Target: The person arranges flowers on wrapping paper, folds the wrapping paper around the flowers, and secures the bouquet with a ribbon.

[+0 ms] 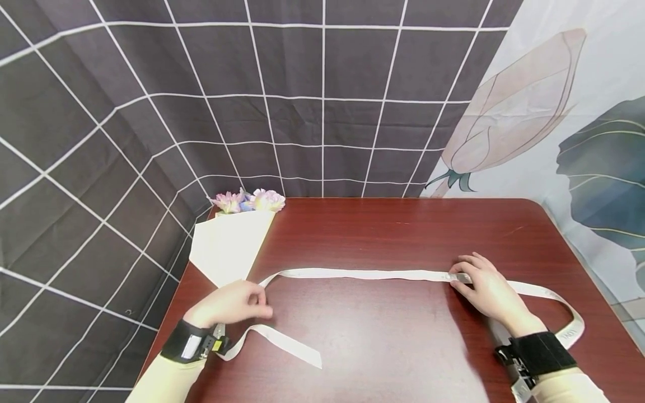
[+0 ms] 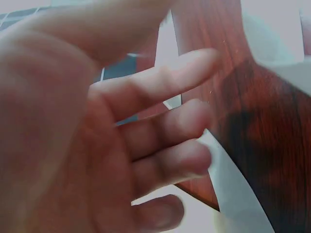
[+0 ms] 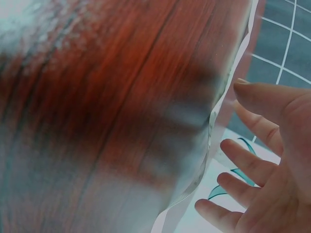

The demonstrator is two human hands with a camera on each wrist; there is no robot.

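A long cream ribbon [image 1: 363, 274] lies stretched across the red-brown wooden table [image 1: 393, 235]. My left hand [image 1: 237, 305] hovers over the ribbon's left bend, where one end trails back toward the front edge. In the left wrist view its fingers [image 2: 160, 126] are relaxed and spread, with the ribbon [image 2: 233, 189] beyond them and nothing gripped. My right hand [image 1: 484, 288] rests flat on the ribbon toward the right, and the ribbon loops on past it to the table's right edge. In the right wrist view the right hand [image 3: 262, 160] is open beside the ribbon's [image 3: 214, 126] edge.
A bouquet in cream wrapping paper [image 1: 229, 246] lies at the back left corner, with pink and purple flowers [image 1: 249, 200] pointing to the wall. A dark grid-patterned cloth [image 1: 322, 112] hangs behind. A floral-print cloth [image 1: 569, 140] covers the right.
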